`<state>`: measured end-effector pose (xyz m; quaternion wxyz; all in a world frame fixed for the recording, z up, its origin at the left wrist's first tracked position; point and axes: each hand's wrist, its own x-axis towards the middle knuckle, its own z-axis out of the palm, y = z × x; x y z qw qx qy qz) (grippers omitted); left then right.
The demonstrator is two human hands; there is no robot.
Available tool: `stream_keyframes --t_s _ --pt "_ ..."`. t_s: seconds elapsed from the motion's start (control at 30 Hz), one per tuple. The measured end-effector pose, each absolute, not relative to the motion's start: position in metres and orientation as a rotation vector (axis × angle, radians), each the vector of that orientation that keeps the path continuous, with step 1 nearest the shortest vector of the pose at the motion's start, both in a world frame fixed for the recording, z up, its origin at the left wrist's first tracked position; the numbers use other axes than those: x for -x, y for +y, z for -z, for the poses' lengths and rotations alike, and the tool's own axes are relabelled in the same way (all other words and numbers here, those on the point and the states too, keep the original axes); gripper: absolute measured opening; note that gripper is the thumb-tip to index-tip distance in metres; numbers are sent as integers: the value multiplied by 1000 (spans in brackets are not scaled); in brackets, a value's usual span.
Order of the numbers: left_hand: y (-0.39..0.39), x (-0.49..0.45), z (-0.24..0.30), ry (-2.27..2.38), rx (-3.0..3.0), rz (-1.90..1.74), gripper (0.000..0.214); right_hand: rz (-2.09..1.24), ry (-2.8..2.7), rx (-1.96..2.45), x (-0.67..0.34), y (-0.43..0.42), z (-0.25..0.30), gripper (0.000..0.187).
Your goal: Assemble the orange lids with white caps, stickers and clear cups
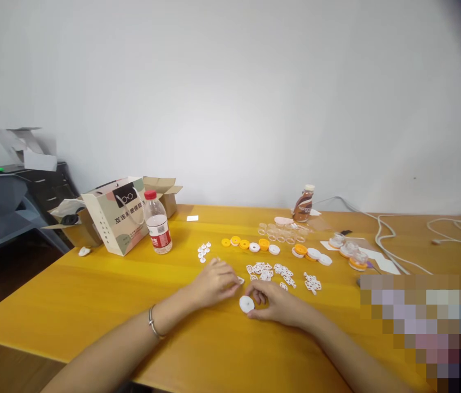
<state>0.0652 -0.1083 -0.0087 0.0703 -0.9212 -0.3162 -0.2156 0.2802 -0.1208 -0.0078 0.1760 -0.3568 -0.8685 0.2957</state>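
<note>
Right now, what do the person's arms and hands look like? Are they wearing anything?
The left hand and right hand have no gloves, and no sleeves show. A thin, shiny silver-coloured bracelet circles the left wrist. The right wrist is bare.

On the table (205,355), loose pieces (260,268) lie beyond the disc (247,304) in the right hand (273,303); left stands the bottle (158,225) (beside a bag (111,224)).
</note>
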Motion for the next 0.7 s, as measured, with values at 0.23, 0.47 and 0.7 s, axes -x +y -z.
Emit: stream_keyframes --t_s 0.23,0.47,0.7 --pt "-131 -86 18 -816 2783 558 19 -845 -2450 972 -280 -120 10 18" --pt "-128 -85 23 -743 2693 563 27 -869 -2446 987 -280 -120 10 19" --pt "-130 -82 13 -744 2910 522 15 -901 -2437 977 -280 -118 12 21"
